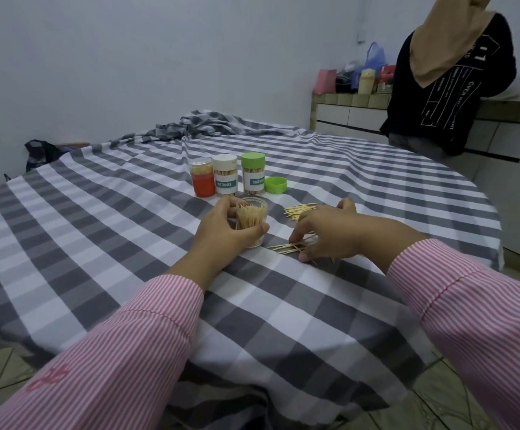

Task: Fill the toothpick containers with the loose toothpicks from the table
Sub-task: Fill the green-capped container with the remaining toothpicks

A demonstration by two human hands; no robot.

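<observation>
My left hand [226, 229] grips an open clear toothpick container [251, 216], partly filled, standing upright on the checked tablecloth [103, 231]. My right hand [325, 232] lies just right of it, fingers curled down over a bundle of loose toothpicks [286, 247] on the cloth. A second heap of loose toothpicks [299, 210] lies behind that hand. Further back stand three closed containers: a red one [203, 178], a white-lidded one [225, 178] and a green-lidded one [253, 176]. A loose green lid [275, 185] sits beside them.
Another person in a dark top [447, 88] stands at the table's far right by a tiled counter [354, 110] with bags and bottles. Bunched cloth [190, 124] lies at the back of the table. A dark bag [40, 153] sits on the floor at the far left.
</observation>
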